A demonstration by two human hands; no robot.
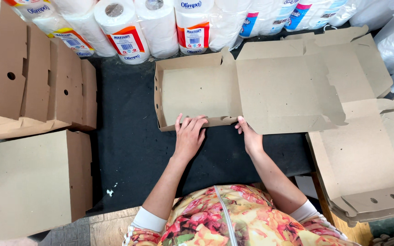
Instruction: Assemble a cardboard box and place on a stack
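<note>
My left hand (189,135) lies flat, fingers spread, on the near wall of the half-folded cardboard box (197,91); my right hand (249,135) pinches its corner by the open lid. Box sits on the black mat (128,136), paper rolls (160,27) behind, flat blanks (365,159) stacked right.

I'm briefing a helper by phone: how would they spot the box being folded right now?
On the dark table, below the paper rolls, lies the half-folded cardboard box with its lid flat to the right. Unlike the stacks beside it, both the left hand and right hand touch its near edge.
</note>
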